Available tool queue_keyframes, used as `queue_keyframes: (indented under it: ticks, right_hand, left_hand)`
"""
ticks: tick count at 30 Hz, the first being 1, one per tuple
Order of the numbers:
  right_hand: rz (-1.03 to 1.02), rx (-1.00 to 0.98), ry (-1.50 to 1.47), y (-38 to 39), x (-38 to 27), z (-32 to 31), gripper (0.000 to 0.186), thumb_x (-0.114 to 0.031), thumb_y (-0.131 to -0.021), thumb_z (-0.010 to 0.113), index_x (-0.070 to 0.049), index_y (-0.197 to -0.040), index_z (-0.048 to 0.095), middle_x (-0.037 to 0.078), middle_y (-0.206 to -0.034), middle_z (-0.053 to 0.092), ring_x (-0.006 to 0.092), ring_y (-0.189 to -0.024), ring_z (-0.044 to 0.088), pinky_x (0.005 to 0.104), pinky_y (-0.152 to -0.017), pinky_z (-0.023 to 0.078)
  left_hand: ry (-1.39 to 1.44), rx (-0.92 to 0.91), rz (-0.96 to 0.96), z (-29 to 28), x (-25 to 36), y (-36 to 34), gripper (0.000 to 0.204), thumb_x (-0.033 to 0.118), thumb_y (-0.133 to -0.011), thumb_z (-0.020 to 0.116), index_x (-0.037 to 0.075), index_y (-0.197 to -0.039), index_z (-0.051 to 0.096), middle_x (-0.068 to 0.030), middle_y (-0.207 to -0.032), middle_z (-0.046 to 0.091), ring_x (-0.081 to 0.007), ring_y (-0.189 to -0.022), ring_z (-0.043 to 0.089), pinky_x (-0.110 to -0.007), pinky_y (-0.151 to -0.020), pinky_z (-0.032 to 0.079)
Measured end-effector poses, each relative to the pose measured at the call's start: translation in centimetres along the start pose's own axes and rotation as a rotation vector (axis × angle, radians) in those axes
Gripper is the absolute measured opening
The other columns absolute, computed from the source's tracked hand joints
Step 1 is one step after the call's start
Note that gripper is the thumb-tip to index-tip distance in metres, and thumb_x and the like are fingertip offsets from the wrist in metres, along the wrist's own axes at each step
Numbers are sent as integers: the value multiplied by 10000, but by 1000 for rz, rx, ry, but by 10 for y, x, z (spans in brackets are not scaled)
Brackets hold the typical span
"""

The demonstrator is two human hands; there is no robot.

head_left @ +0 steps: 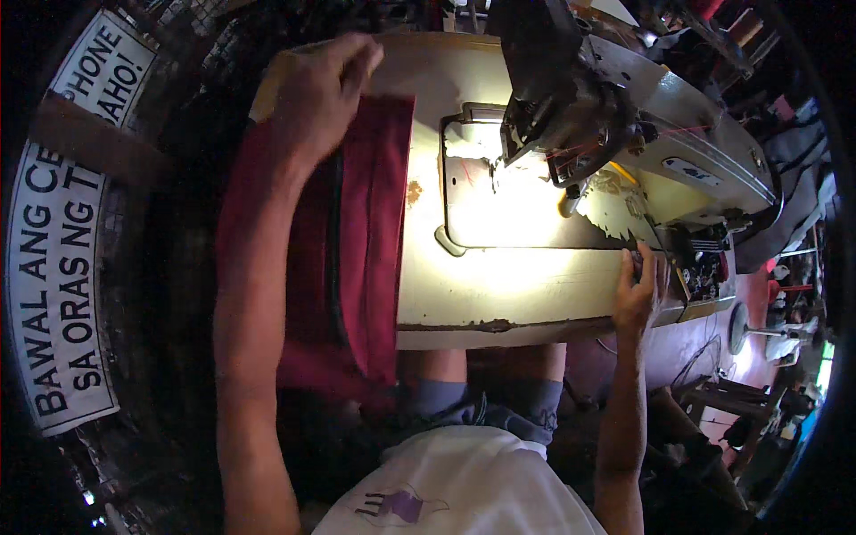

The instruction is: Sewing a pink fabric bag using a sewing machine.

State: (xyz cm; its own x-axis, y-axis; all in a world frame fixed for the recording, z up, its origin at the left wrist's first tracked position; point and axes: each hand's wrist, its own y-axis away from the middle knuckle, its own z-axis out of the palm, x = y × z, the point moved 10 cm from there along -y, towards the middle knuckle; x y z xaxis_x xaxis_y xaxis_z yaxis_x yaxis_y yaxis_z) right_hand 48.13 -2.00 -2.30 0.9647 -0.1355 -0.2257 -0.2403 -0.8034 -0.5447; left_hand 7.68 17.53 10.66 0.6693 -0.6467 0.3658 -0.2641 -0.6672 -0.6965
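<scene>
Maroon fabric point(379, 223) with a dark strip along it lies over the left end of the sewing table point(526, 281) and hangs off its front edge. Above its far end is my left hand point(323, 98), fingers bent and smeared by motion; whether they grip anything is not visible. On the right, my right hand point(637, 290) rests at the table by the machine's base. Its thumb and forefinger close around something small and dark that I cannot make out. The sewing machine point(704, 143) stands at the far right, its lamp lighting the metal plate point(508, 209) under the needle area.
Red thread runs across the machine head point(571, 125). A yellow stick-like thing point(622, 172) lies beside it. At the left hang white signs point(58, 285) with black lettering. A stand fan point(740, 328) and dark cloth point(785, 183) are at the right.
</scene>
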Motion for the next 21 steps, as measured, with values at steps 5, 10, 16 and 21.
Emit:
queue_keyframes:
  ticks: [5,10,16,21]
  right_hand:
    - [18,-6,-8,-5,-2,-4,274,-165,-894,686,-36,-1133,653,132,-1026,604,317,-1007,567,429,-894,454]
    - [15,27,-5,-5,-3,-8,292,-188,-874,698,-55,-1132,662,135,-1069,603,346,-1023,561,459,-905,445]
    - [-24,1,26,-3,-4,-6,270,-194,-879,684,-78,-1123,668,102,-1095,608,325,-1069,555,455,-943,437]
    - [17,7,-11,-1,2,-6,276,-192,-881,675,-91,-1138,664,95,-1117,604,314,-1080,552,448,-948,433]
  left_hand:
    - [-147,-41,-68,83,-50,-63,338,306,-986,583,37,-1186,621,-183,-997,696,-341,-932,679,-404,-839,532]
    - [-149,-92,118,98,-14,-32,281,116,-949,574,33,-1216,611,-180,-1154,652,-354,-1095,616,-418,-966,490]
    - [64,-723,301,110,103,94,298,185,-891,630,-6,-1119,639,-172,-1172,616,-338,-1112,595,-436,-965,458]
    - [-44,-774,369,106,142,124,439,381,-945,551,18,-1187,600,-178,-1249,574,-332,-1227,524,-496,-1081,339]
